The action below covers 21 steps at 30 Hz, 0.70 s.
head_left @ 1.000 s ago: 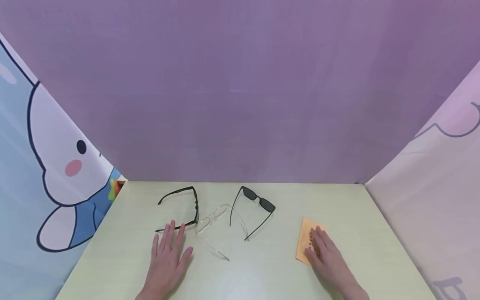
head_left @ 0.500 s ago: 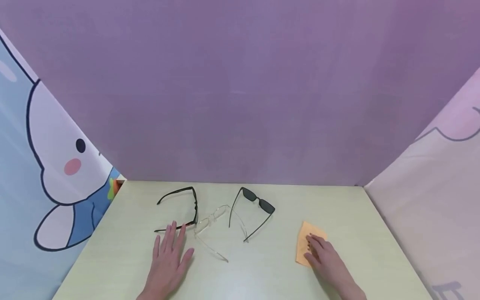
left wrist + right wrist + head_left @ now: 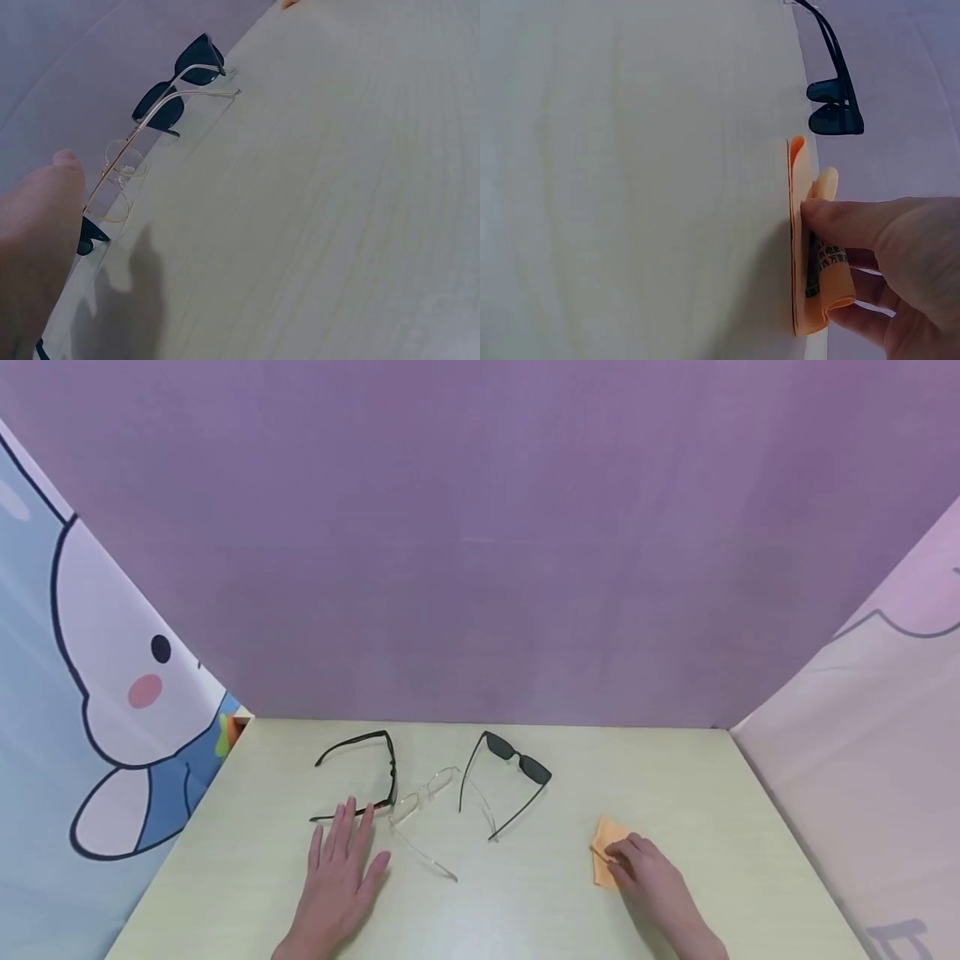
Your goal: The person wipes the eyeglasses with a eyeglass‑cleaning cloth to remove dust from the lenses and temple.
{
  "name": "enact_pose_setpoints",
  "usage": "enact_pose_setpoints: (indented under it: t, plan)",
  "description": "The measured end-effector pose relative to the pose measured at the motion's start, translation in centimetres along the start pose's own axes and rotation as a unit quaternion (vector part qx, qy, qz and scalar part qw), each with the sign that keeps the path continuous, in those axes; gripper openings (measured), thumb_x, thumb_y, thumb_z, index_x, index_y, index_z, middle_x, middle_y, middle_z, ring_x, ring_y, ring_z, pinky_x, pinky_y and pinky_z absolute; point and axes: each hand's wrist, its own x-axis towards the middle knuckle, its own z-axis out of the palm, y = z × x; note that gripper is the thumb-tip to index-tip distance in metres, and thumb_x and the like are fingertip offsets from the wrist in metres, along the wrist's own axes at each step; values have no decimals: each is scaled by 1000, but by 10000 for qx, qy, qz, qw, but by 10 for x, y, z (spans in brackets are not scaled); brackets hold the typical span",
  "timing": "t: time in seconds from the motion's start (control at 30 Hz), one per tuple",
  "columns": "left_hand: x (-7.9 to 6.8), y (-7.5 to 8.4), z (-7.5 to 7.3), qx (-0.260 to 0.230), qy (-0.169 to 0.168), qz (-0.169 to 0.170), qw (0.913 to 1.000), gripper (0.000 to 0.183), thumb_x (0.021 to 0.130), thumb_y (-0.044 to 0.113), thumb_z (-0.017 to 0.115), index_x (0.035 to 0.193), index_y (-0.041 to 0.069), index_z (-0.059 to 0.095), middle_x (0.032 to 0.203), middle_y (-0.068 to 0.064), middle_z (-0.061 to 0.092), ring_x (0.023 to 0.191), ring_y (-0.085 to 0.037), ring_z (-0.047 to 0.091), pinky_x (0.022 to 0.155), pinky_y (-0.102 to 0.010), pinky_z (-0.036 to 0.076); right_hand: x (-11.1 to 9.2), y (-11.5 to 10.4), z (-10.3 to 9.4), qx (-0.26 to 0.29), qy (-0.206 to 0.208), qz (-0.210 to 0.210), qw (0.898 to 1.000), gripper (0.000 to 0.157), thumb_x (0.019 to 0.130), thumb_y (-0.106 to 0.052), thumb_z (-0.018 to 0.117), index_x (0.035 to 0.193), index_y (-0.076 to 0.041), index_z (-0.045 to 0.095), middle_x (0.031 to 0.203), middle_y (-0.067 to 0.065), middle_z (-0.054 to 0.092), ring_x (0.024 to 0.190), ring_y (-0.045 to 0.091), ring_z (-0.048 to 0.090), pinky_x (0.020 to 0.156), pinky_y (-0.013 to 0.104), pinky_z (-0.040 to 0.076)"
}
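Observation:
My right hand (image 3: 656,877) pinches a folded orange cloth (image 3: 606,837) with dark print, which lies on the right of the table. In the right wrist view, the thumb and fingers grip a raised fold of the cloth (image 3: 831,289); the rest of it stays flat below. On the left, my left hand (image 3: 333,881) lies with straight fingers, the fingertips over one temple of the black-framed glasses (image 3: 392,768). Beside them are thin clear-framed glasses (image 3: 408,808). Further right sit dark sunglasses (image 3: 534,769) with their temples unfolded, overlapping one clear temple.
A pale table (image 3: 517,902) bears everything. A purple curtain (image 3: 480,568) rises along its back edge. Printed fabric (image 3: 112,610) hangs at the left, and pale pink fabric (image 3: 885,760) hangs at the right.
My right hand has gone from lying with extended fingers on the cloth to pinching it, and the cloth has bunched up and folded. My left hand and the glasses stay put.

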Motion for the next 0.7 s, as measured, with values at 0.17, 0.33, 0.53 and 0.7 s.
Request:
enact_pose_setpoints:
  t: [0.17,0.33,0.53,0.7]
  plan:
    - [2,2,-1,-89,-80,-39,9999,68,106,39,51,163,9,27,172,-14,12,155,-40,19,128,-53,1,-1,-2,-1,-74,101,-122,9998,26,82,0,83,106,-9,75,91,-7,65,81,10,62,71,29,57]
    - [10,4,-2,-554,-250,-222,9979,66,108,36,50,162,7,27,170,-19,15,156,-40,16,128,-52,0,-3,-2,-3,-127,373,-247,9989,30,81,3,81,109,-7,76,93,-4,64,80,9,61,70,29,57]
    - [25,1,-6,-703,-418,-393,9959,65,109,39,48,160,2,32,166,-28,20,154,-47,18,126,-59,8,-2,-2,-6,146,800,-431,9958,28,82,6,80,105,-10,76,96,-7,60,80,4,56,66,26,55]
    - [34,-4,-4,-690,-537,-494,9949,67,108,41,48,156,-4,35,164,-30,26,151,-50,21,122,-64,14,-3,-2,-7,374,1289,-986,9860,36,74,14,81,104,-7,75,97,-7,58,77,-2,53,62,16,51]
